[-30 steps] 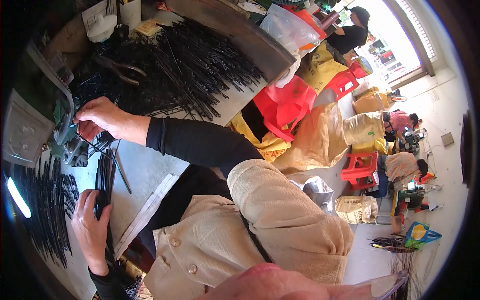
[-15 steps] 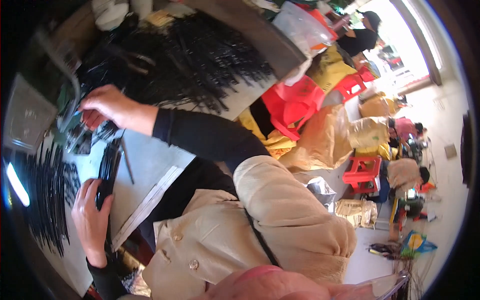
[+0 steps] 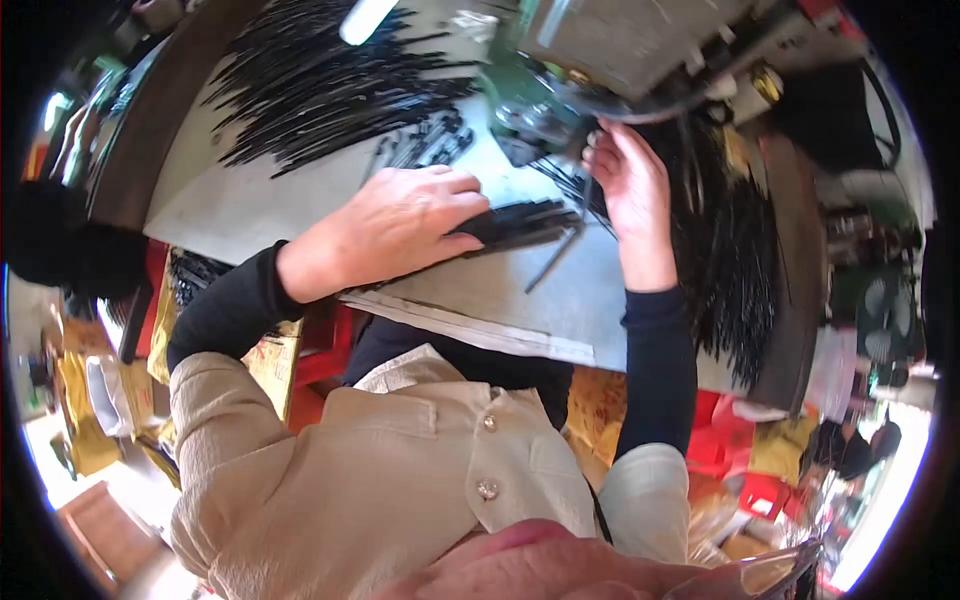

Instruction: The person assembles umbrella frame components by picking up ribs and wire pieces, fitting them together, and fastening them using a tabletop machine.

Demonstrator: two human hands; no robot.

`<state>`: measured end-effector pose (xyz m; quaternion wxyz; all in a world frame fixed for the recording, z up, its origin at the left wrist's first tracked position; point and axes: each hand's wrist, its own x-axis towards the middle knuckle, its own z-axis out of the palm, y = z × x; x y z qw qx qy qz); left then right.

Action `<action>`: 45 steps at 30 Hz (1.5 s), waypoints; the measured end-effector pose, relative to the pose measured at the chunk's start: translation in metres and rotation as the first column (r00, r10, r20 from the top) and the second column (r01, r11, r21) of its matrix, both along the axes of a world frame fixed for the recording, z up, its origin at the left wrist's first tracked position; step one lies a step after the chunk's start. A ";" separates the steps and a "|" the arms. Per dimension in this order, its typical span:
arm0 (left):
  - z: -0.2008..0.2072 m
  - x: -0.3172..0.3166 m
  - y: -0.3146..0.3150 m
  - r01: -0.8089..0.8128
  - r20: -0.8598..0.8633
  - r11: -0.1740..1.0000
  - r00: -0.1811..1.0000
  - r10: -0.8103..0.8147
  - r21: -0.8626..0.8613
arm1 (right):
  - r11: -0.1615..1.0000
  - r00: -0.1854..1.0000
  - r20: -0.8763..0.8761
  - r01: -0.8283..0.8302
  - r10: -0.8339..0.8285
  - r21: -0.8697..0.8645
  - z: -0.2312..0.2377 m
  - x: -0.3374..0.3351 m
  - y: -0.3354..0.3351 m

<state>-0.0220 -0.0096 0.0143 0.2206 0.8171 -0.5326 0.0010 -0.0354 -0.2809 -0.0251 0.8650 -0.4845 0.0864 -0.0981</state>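
Grip, your left hand (image 3: 405, 222): thumb and fingers about black strips (image 3: 528, 222), best held aligned. Your right hand (image 3: 630, 185): curled beside the machine (image 3: 512, 100), hold unclear.

Machine (image 3: 625, 45) cut off above; left grip (image 3: 408, 222) part-hides bundle (image 3: 525, 226)

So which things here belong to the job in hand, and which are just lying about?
In the job:
black strip bundle, under the left hand
green machine, beside the right hand
black strip pile, likely

Seemingly just lying about:
red bag
yellow sack
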 end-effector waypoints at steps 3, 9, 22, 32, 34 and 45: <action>-0.001 0.005 0.012 -0.015 0.042 0.999 0.999 0.014 0.035 | 1.000 1.000 0.002 -0.025 0.025 -0.004 0.003 -0.002 0.004; -0.002 0.022 0.027 -0.108 0.077 0.993 0.991 0.111 -0.041 | 0.999 1.000 -0.009 -0.029 0.029 -0.024 0.003 0.004 0.006; -0.021 0.090 0.017 -0.385 0.219 0.919 0.893 0.393 -0.081 | 0.998 1.000 -0.008 0.026 -0.026 -0.058 0.009 -0.001 0.011; -0.017 0.122 0.006 -0.345 -0.088 0.933 0.931 0.354 0.102 | 0.995 0.992 0.080 0.100 -0.101 0.011 0.008 0.003 -0.003; -0.013 0.123 0.006 -0.345 -0.087 0.932 0.931 0.355 0.109 | 0.996 0.993 0.085 0.086 -0.087 0.017 0.006 0.004 -0.003; -0.007 0.122 0.004 -0.094 0.309 0.995 0.948 0.078 0.036 | 0.992 0.985 0.115 0.130 -0.129 0.002 0.003 0.008 0.002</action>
